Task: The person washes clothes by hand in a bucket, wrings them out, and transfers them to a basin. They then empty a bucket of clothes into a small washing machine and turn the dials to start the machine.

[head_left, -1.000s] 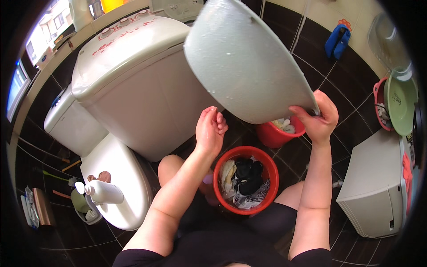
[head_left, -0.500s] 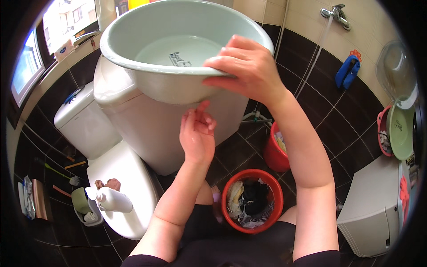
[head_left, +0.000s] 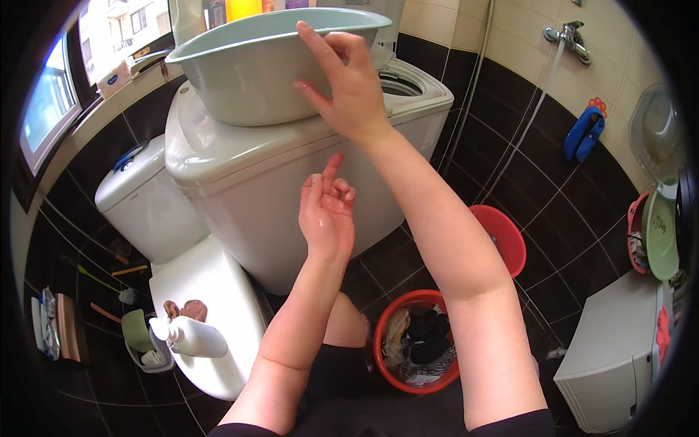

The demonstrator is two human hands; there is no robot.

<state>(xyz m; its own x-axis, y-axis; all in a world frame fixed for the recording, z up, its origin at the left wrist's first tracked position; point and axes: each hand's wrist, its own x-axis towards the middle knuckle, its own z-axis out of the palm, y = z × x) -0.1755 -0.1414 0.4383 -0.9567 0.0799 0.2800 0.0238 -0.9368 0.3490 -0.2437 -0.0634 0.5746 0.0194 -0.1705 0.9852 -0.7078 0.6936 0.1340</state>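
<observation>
A pale grey-green basin (head_left: 247, 84) rests on the left part of the white washing machine's top (head_left: 218, 164), its rim slanting up to the right. At the basin's near right wall is my right hand (head_left: 349, 91), index finger and thumb spread apart; whether it touches the basin is hard to tell. Lower down, in front of the machine, my left hand (head_left: 328, 215) is turned palm up with nothing in it, its index finger stretched out and the others loosely bent. Right of the basin, part of the machine's round tub opening (head_left: 400, 84) shows.
Below stands a red bucket (head_left: 382, 349) of dark and light clothes, with another red bucket (head_left: 510, 240) behind my right forearm. A white pump bottle (head_left: 193, 339) sits on the closed toilet lid (head_left: 237, 328). A wall tap (head_left: 568, 40) and white cabinet (head_left: 604, 357) are at right.
The basin has gone away from me and lower, from in front of the machine onto its top, uncovering the tub opening. My right hand has loosened from its rim; my left hand stays apart below.
</observation>
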